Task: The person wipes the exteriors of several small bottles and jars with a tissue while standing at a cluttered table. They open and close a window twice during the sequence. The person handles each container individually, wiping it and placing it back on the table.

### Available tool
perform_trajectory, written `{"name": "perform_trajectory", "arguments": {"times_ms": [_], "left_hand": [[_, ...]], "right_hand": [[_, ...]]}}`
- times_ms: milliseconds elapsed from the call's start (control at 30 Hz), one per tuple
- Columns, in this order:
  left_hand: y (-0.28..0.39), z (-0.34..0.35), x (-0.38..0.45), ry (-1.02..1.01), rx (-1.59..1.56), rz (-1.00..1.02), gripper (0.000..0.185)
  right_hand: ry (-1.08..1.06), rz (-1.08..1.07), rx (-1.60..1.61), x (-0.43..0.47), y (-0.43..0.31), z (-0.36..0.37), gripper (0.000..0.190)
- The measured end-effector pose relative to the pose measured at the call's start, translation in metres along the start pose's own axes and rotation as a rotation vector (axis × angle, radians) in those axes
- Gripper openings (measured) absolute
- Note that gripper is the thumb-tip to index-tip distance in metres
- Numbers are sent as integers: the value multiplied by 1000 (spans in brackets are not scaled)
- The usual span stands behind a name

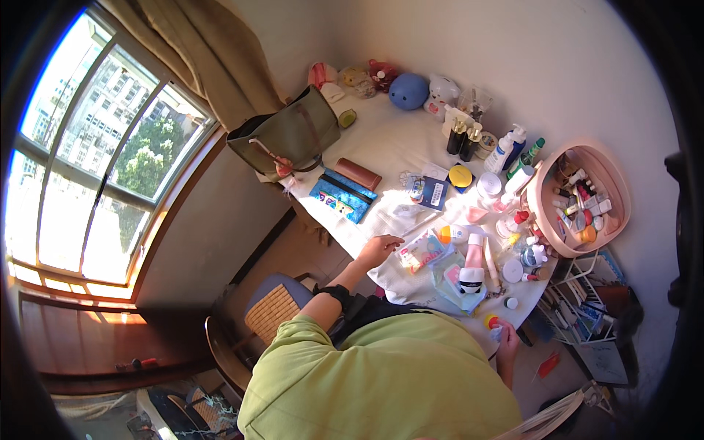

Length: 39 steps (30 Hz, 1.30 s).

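Observation:
My left hand (381,251) is over the table edge, fingers slightly apart, beside a soft printed plastic pack (422,253). At the table's near right corner, my right hand (507,336) grips a small translucent bluish item (496,334); its exact kind is unclear. A round yellow and red piece (491,321) is at my fingertips. Between my hands lie a clear plastic pouch (446,275), a pink tube with a panda-shaped end (472,272) and a white bottle with an orange cap (452,234). A small white-capped jar (510,303) stands near my right hand.
A pink basket (621,198) holds many cosmetics. Pump bottles (499,154), jars and a yellow round case (460,176) crowd the right side. A blue patterned pouch (344,195), a brown case (357,174) and an olive handbag (286,132) are left. Below right stands a book rack (583,297).

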<state>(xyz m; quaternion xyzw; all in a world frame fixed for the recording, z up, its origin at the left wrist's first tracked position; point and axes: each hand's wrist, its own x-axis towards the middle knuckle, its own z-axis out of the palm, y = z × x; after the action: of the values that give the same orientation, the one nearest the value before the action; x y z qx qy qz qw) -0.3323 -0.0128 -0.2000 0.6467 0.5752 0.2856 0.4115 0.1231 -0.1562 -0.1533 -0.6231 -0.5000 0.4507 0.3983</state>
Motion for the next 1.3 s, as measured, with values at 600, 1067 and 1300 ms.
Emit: {"name": "perform_trajectory", "arguments": {"times_ms": [600, 1067, 1300], "left_hand": [[-96, -232, -71, 436, 691, -197, 37], [-131, -250, -128, 41, 168, -153, 30], [-181, -153, -161, -479, 172, -503, 49]], "right_hand": [[-286, -84, -155, 45, -39, 77, 28], [-307, -90, -202, 79, -63, 147, 28], [-312, -153, -180, 87, -77, 188, 27]]}}
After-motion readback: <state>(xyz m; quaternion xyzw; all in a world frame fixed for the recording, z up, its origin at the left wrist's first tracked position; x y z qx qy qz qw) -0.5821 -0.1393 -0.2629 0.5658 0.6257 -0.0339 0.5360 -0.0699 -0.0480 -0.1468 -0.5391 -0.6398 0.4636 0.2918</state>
